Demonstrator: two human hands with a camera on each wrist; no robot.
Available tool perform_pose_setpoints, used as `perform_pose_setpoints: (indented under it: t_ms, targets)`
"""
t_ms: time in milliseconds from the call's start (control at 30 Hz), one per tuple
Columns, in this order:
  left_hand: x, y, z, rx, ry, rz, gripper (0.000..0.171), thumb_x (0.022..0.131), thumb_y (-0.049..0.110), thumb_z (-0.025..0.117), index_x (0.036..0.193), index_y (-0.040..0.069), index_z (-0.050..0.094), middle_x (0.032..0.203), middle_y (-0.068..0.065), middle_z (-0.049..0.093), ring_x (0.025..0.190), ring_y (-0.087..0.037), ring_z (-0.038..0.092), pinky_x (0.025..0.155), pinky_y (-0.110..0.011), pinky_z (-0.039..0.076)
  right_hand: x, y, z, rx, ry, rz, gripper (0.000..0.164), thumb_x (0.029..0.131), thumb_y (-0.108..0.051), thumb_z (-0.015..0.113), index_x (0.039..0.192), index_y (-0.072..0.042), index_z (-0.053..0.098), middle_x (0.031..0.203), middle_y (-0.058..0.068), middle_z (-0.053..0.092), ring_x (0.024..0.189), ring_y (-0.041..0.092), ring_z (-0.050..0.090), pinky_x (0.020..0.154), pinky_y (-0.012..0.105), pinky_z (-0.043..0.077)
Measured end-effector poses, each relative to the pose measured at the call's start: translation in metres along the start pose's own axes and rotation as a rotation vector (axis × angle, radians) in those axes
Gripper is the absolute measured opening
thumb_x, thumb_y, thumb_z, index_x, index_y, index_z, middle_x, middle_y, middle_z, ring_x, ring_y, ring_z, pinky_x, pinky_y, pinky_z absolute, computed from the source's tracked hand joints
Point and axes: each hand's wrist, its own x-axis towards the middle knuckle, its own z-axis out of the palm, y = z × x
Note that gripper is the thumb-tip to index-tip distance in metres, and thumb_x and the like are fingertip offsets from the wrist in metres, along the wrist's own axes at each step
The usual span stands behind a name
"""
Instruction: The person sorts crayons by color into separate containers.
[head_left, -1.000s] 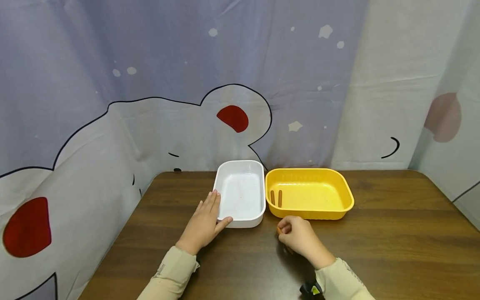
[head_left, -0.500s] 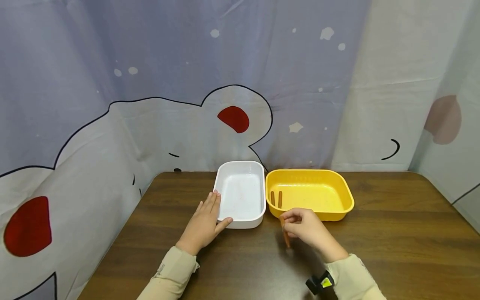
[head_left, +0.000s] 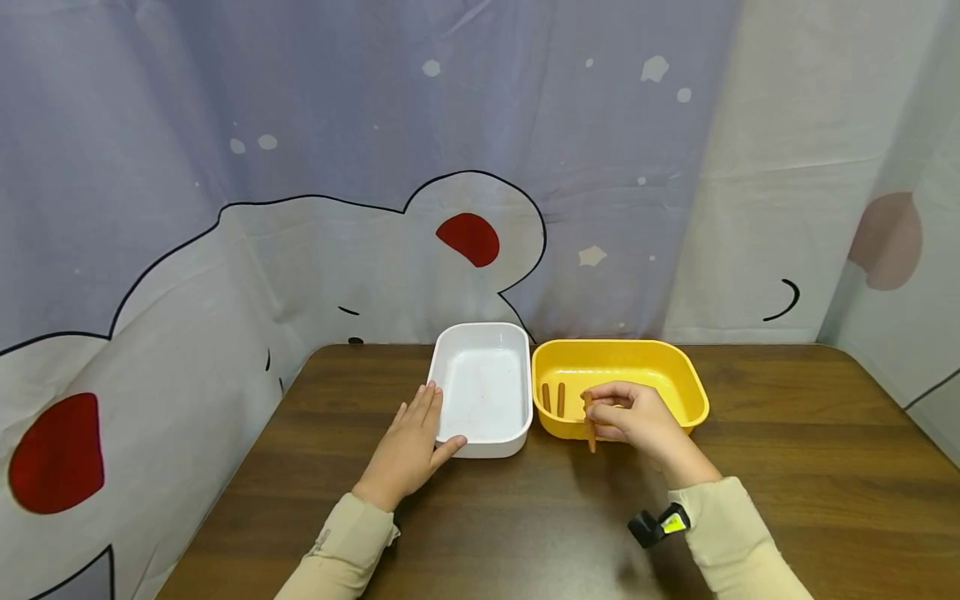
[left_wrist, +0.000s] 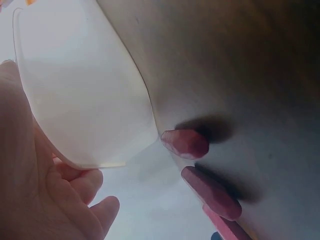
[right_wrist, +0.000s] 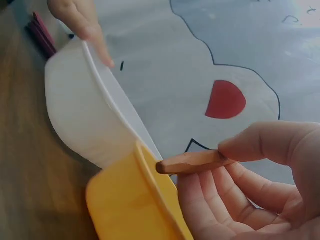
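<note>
My right hand (head_left: 645, 421) pinches a short, faceted brown stick (right_wrist: 190, 162) between thumb and fingers, over the near side of the yellow tray (head_left: 656, 350). Two similar brown sticks (head_left: 561, 399) lie side by side at that tray's left end. My left hand (head_left: 405, 454) rests along the left rim of the white tray (head_left: 483, 448), its fingers fairly straight and the thumb at the near corner. Beside the white tray, below the left hand, several dark red faceted sticks (left_wrist: 212, 194) show in the left wrist view; the head view hides them.
Both trays stand side by side near the back edge of the brown wooden table (head_left: 787, 467). A printed curtain (head_left: 600, 167) hangs right behind it. A black strap device (head_left: 658, 525) sits at the right wrist.
My right hand has lifted the brown stick from the table in front of the yellow tray, moving up and rightward until it overlaps the tray. The left hand has stayed put.
</note>
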Motion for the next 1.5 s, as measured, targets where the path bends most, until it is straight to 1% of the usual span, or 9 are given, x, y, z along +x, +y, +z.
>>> perform_pose_setpoints:
  t_ms: [200,300,600,733,833,967,1233,1367,1500]
  targets:
    - [0.0,0.0,-0.001,0.002,-0.01,-0.006,0.085,0.101,0.051,0.055,0.151,-0.013,0.033,0.16,-0.028,0.028,0.151,-0.038,0.025,0.118,-0.058,0.027,0.011,-0.006,-0.008,-0.041,0.1,0.032,0.038,0.092,-0.004,0.067,0.124,0.015,0.059,0.1,0.006,0.068,0.084,0.01,0.067,0.078,0.029,0.061]
    - [0.0,-0.001,-0.001,0.0,-0.014,-0.011,0.085,0.101,0.052,0.055,0.152,-0.012,0.033,0.161,-0.028,0.027,0.151,-0.038,0.024,0.119,-0.058,0.026,0.018,-0.006,-0.01,-0.091,0.137,0.035,0.04,0.093,-0.005,0.067,0.126,0.015,0.058,0.102,0.009,0.066,0.084,0.01,0.066,0.077,0.029,0.061]
    - [0.0,-0.002,0.0,-0.001,-0.008,-0.009,0.085,0.101,0.053,0.054,0.152,-0.012,0.033,0.161,-0.027,0.027,0.151,-0.037,0.024,0.119,-0.057,0.026,0.041,-0.001,-0.015,-0.244,0.194,0.002,0.036,0.092,-0.006,0.066,0.123,0.013,0.062,0.105,0.017,0.064,0.085,0.016,0.066,0.075,0.03,0.061]
    - [0.001,-0.001,-0.001,-0.01,-0.007,-0.007,0.085,0.101,0.053,0.055,0.152,-0.012,0.032,0.161,-0.027,0.027,0.151,-0.037,0.023,0.119,-0.057,0.026,0.051,0.004,-0.017,-0.326,0.194,0.012,0.034,0.092,-0.007,0.066,0.12,0.011,0.064,0.107,0.021,0.067,0.086,0.021,0.069,0.073,0.031,0.062]
    - [0.001,0.0,-0.001,-0.011,-0.01,-0.008,0.085,0.101,0.052,0.054,0.152,-0.012,0.032,0.161,-0.027,0.027,0.151,-0.038,0.023,0.119,-0.057,0.026,0.058,0.008,-0.019,-0.341,0.174,0.032,0.032,0.092,-0.006,0.068,0.117,0.013,0.064,0.108,0.024,0.069,0.083,0.022,0.071,0.071,0.032,0.062]
    - [0.001,0.001,-0.001,-0.008,-0.015,-0.01,0.085,0.101,0.052,0.054,0.152,-0.012,0.031,0.161,-0.027,0.026,0.152,-0.037,0.023,0.119,-0.057,0.026,0.065,0.013,-0.021,-0.341,0.168,0.067,0.029,0.091,-0.003,0.07,0.112,0.014,0.065,0.102,0.025,0.071,0.073,0.02,0.071,0.067,0.032,0.062]
    - [0.002,0.002,0.0,0.006,-0.009,-0.001,0.085,0.101,0.052,0.054,0.152,-0.012,0.032,0.161,-0.028,0.028,0.151,-0.038,0.025,0.118,-0.057,0.027,0.068,0.022,-0.023,-0.391,0.216,0.084,0.028,0.09,-0.002,0.071,0.11,0.016,0.065,0.095,0.024,0.071,0.065,0.018,0.069,0.064,0.032,0.062]
    - [0.001,0.001,0.0,0.004,-0.011,-0.003,0.085,0.101,0.053,0.054,0.152,-0.012,0.032,0.161,-0.027,0.027,0.151,-0.038,0.024,0.119,-0.057,0.027,0.065,0.022,-0.023,-0.419,0.233,0.067,0.028,0.09,-0.002,0.069,0.11,0.016,0.064,0.091,0.024,0.071,0.063,0.018,0.068,0.063,0.031,0.061]
    - [-0.001,0.0,0.0,0.002,-0.014,-0.01,0.085,0.101,0.053,0.054,0.153,-0.012,0.031,0.161,-0.027,0.026,0.151,-0.037,0.024,0.119,-0.056,0.026,0.062,0.02,-0.021,-0.443,0.23,0.04,0.026,0.091,-0.003,0.068,0.111,0.014,0.065,0.093,0.023,0.071,0.066,0.018,0.068,0.065,0.033,0.062]
